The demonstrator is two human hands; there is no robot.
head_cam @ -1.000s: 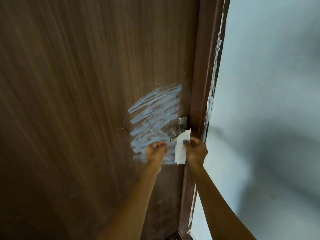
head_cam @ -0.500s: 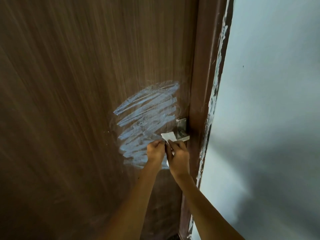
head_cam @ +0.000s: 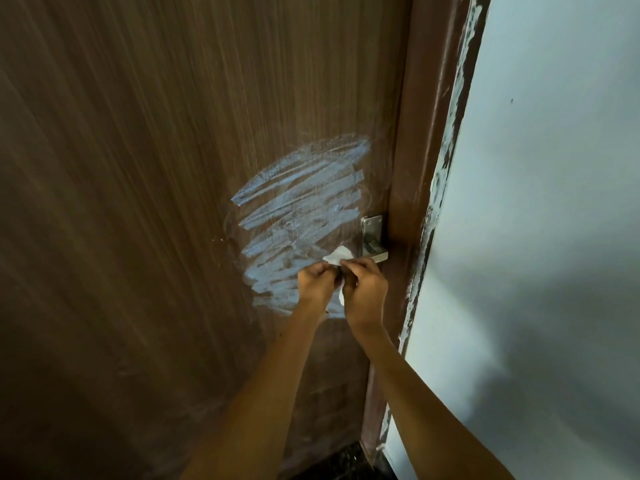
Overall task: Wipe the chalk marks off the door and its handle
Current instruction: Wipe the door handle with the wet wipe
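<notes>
A dark brown wooden door (head_cam: pixel 138 202) fills the left of the head view. Broad pale-blue chalk marks (head_cam: pixel 298 199) cover a patch of it beside the metal handle (head_cam: pixel 373 239). A small white wipe (head_cam: pixel 338 256) is held between both hands just below and left of the handle. My left hand (head_cam: pixel 315 282) pinches its left side. My right hand (head_cam: pixel 365 289) pinches its right side, close under the handle's lever. Part of the wipe hangs down between the hands, and the lower chalk strokes are hidden behind them.
The brown door frame (head_cam: pixel 422 133) runs down right of the handle, with flaked white paint along its edge. A pale blue-grey wall (head_cam: pixel 554 237) fills the right side. A strip of dark floor (head_cam: pixel 346 462) shows at the bottom.
My right hand brought the hanging wipe left from the frame to meet my left hand. Both hands now pinch it, folded smaller, under the handle.
</notes>
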